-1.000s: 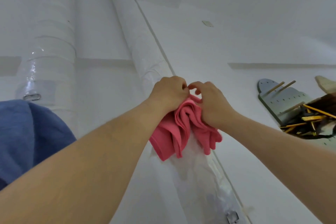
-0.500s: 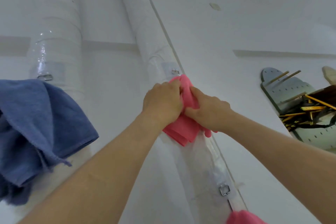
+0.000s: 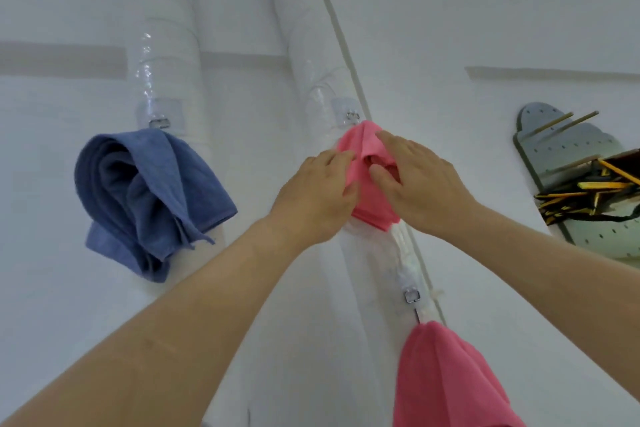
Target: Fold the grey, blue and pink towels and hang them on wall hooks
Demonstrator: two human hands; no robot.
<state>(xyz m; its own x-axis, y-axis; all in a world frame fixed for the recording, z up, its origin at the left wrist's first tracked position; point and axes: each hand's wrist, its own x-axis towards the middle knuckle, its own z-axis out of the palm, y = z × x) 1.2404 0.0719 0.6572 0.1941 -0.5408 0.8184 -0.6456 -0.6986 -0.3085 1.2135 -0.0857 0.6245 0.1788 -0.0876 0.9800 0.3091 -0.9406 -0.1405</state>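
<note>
Wall (image 3: 502, 17) of plain white fills most of the view, and two white-wrapped pipes run up it, the left pipe (image 3: 166, 28) and the right pipe (image 3: 287, 28). A blue towel (image 3: 149, 198), loosely folded, hangs on the left pipe just under its clear hook (image 3: 159, 121). That one looks done.

Low on the right pipe a second pink cloth (image 3: 446, 381) hangs just below a lower hook (image 3: 411, 295); I cannot tell what holds it. At the right edge a grey pegboard (image 3: 571, 152) with wooden pegs leans on the wall, with yellow-and-black items (image 3: 588, 191) piled against it. No grey towel is in view.

The pink towel (image 3: 370, 191) sits bunched against the right pipe, its top corner touching the upper hook (image 3: 352, 115).

A second ago both fists were clenched round this towel, gathering it. Half a second ago they were pushing it up at the hook. Now the grip has let go. The left hand (image 3: 318, 194) lies with straight fingers against the towel's left side. The right hand (image 3: 422, 180) is spread over its right side, forefinger reaching towards the hook and thumb resting on a fold. Neither hand is pinching cloth.

My judgement is that the towel has just been caught on the hook and the hands are steadying it before coming away. If it stays up, pink and blue are hung and only grey is left.
</note>
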